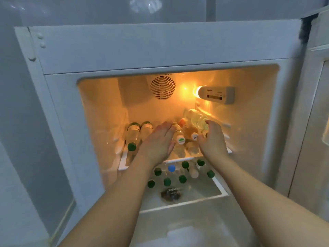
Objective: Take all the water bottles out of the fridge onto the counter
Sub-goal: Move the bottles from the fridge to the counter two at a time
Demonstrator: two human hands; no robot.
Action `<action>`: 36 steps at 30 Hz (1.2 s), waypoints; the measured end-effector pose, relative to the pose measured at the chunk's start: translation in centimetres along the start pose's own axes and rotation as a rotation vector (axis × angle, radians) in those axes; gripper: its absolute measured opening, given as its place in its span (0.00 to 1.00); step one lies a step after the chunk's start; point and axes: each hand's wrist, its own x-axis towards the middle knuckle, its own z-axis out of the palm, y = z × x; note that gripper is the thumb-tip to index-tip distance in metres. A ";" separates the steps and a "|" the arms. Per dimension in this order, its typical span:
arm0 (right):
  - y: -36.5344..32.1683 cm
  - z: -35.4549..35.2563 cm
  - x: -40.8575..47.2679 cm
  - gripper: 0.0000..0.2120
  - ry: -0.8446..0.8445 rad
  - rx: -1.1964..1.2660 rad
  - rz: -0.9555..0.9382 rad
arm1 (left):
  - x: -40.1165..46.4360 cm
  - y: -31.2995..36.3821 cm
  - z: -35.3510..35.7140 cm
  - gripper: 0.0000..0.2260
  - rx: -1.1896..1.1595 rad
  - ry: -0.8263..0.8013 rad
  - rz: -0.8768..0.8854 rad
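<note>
The open fridge [160, 50] is lit inside. On its upper shelf [122, 163] several water bottles lie on their sides, caps toward me. My left hand [158, 141] reaches in with straight fingers and lies against a bottle with a white and green cap [179, 137]. To its left lie two green-capped bottles [133, 135]. My right hand [212, 139] is in on the right, fingers loosely bent over a large clear bottle [196, 119] lying aslant; whether it grips is unclear. On the lower shelf [220, 188] stand several upright bottles with green caps [167, 181], one blue [171, 168].
The fridge door [318, 113] stands open at the right. A round fan grille [162, 88] and a lamp and control box [216, 95] sit on the back wall. A dark round object [170, 195] lies on the lower shelf's front. A grey wall panel [16, 139] is at left.
</note>
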 end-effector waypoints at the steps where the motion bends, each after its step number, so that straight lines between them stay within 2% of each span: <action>1: 0.3 0.2 1.3 0.27 0.002 -0.020 0.003 | 1.2 -0.3 0.7 0.27 -0.008 -0.021 0.010; 5: 2.3 1.2 5.9 0.26 -0.004 -0.100 0.051 | 5.9 -1.6 3.9 0.28 -0.080 -0.092 0.038; 9: 4.6 2.5 7.3 0.18 -0.044 -0.149 0.150 | 10.8 -2.2 6.0 0.28 -0.093 -0.124 0.064; 15: 6.7 4.6 7.4 0.11 0.002 -0.301 0.116 | 17.3 -1.2 6.5 0.39 -0.044 -0.241 0.243; 18: 6.8 5.2 8.2 0.09 0.025 -0.347 0.119 | 19.3 -0.7 6.9 0.41 -0.014 -0.324 0.303; 22: 7.1 5.0 8.2 0.06 -0.016 -0.379 0.183 | 21.3 -0.7 8.0 0.38 0.035 -0.338 0.350; 25: 7.3 5.0 7.9 0.02 -0.080 -0.373 0.149 | 21.9 -1.1 8.3 0.35 0.017 -0.328 0.357; 30: 7.1 5.7 8.5 0.11 -0.090 -0.562 0.164 | 21.3 -1.4 8.2 0.35 -0.037 -0.254 0.326; 36: 6.8 5.0 8.1 0.12 0.031 -0.304 0.140 | 18.2 -2.7 7.9 0.35 -0.244 -0.019 0.201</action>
